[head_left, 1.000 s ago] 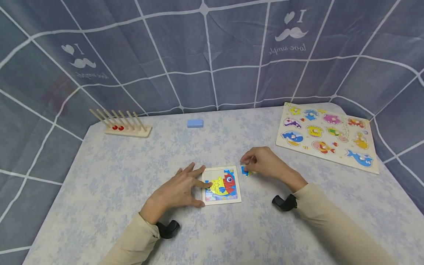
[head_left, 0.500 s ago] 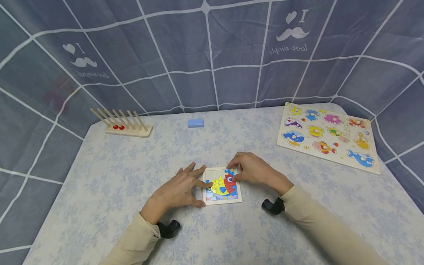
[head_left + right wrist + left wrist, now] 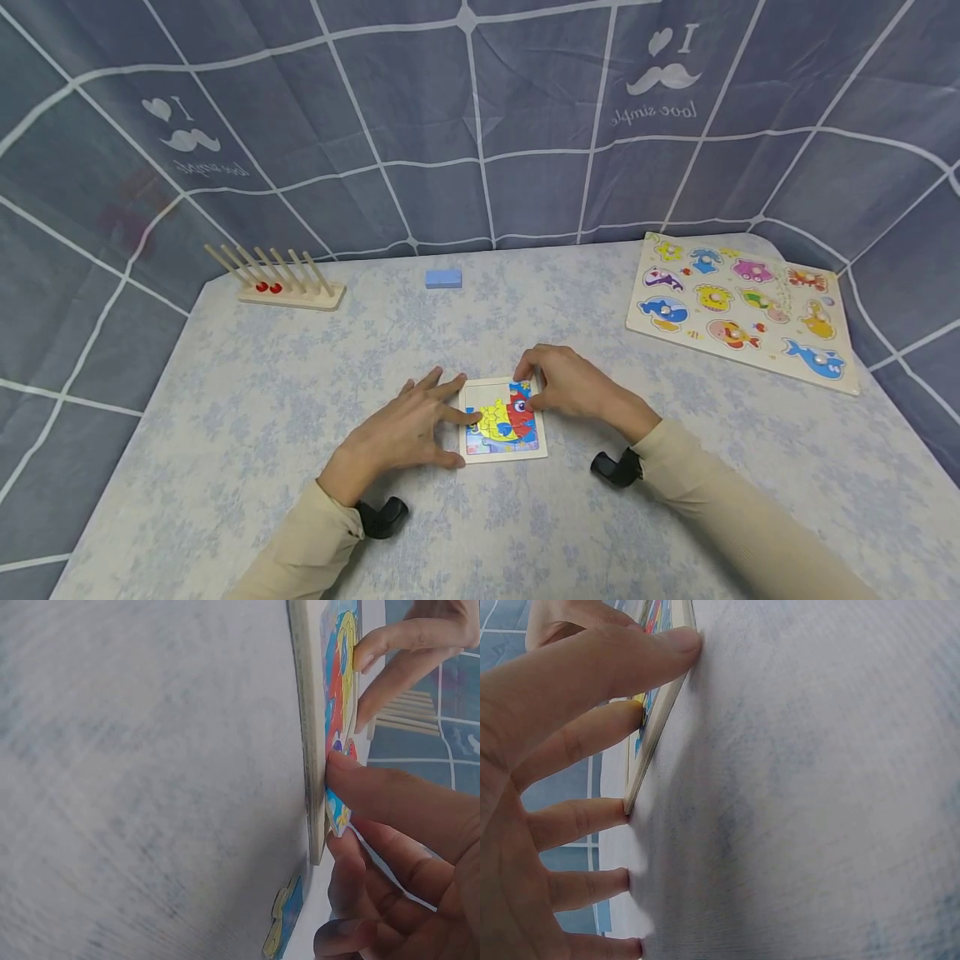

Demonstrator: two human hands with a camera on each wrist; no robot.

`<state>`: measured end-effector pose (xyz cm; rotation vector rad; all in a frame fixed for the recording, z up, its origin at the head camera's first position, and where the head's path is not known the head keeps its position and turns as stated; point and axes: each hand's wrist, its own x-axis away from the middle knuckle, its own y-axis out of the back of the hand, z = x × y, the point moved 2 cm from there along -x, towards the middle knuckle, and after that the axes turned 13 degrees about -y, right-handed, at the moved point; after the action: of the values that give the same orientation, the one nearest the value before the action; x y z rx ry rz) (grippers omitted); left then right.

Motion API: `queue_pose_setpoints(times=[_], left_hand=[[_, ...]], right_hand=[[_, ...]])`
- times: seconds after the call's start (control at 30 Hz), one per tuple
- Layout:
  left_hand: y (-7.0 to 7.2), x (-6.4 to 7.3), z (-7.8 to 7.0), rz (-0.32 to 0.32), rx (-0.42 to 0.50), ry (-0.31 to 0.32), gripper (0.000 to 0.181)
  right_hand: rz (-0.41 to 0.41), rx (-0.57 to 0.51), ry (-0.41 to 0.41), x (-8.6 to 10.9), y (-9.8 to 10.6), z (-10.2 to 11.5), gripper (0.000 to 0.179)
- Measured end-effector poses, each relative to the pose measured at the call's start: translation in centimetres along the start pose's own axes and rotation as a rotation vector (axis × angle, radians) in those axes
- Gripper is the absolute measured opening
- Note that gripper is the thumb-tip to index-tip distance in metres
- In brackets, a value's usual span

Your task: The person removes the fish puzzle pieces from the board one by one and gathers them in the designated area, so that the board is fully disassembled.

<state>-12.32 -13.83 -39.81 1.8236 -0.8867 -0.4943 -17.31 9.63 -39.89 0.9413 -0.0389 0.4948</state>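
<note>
A small square jigsaw puzzle in a pale wooden frame shows a red and yellow fish; bare backing shows along its upper left. My left hand has its fingers spread at the puzzle's left side. Its index fingertip presses on the pieces, while thumb and middle finger touch the frame's left corners. My right hand is at the upper right corner, where thumb and index finger pinch a blue puzzle piece with a yellow mark. Another loose blue and yellow piece lies on the cloth beside the frame, below the right hand.
A wooden peg rack with two red beads stands at the back left. Back centre lies a blue block. A large sea-animal knob puzzle board is at the right. A tiled-pattern curtain rises behind the table.
My right hand has moved left from the loose pieces beside the frame to the puzzle's upper right corner, and has stayed there since half a second ago. The left hand has not moved.
</note>
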Motion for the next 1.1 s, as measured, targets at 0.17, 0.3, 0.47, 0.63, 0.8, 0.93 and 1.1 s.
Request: queue_pose_setpoints(times=[0.17,0.3,0.47,0.63,0.8,0.93,1.1], left_hand=[[0.0,0.0,0.0,-0.001,-0.002,0.0,0.059],[0.0,-0.1,0.0,0.0,-0.002,0.002,0.06],[0.1,-0.2,0.0,0.005,-0.006,0.008,0.06],[0.1,-0.2,-0.1,0.01,-0.006,0.012,0.06],[0.0,-0.1,-0.1,0.011,-0.003,0.011,0.059],[-0.1,-0.1,-0.1,0.01,-0.007,0.015,0.059],[-0.1,-0.1,-0.1,0.012,-0.003,0.016,0.059]], right_hand=[[0.024,-0.058,0.006,-0.1,-0.1,0.1,0.033],[0.062,-0.096,0.049,0.2,-0.2,0.2,0.029],[0.106,-0.11,0.122,0.7,-0.3,0.3,0.018],[0.114,-0.106,0.131,1.0,-0.3,0.3,0.012],[0.07,-0.136,0.125,0.9,-0.1,0.0,0.007],[0.003,-0.229,0.08,0.7,0.3,-0.5,0.019],[-0.082,-0.342,-0.011,0.7,1.2,-1.5,0.022]])
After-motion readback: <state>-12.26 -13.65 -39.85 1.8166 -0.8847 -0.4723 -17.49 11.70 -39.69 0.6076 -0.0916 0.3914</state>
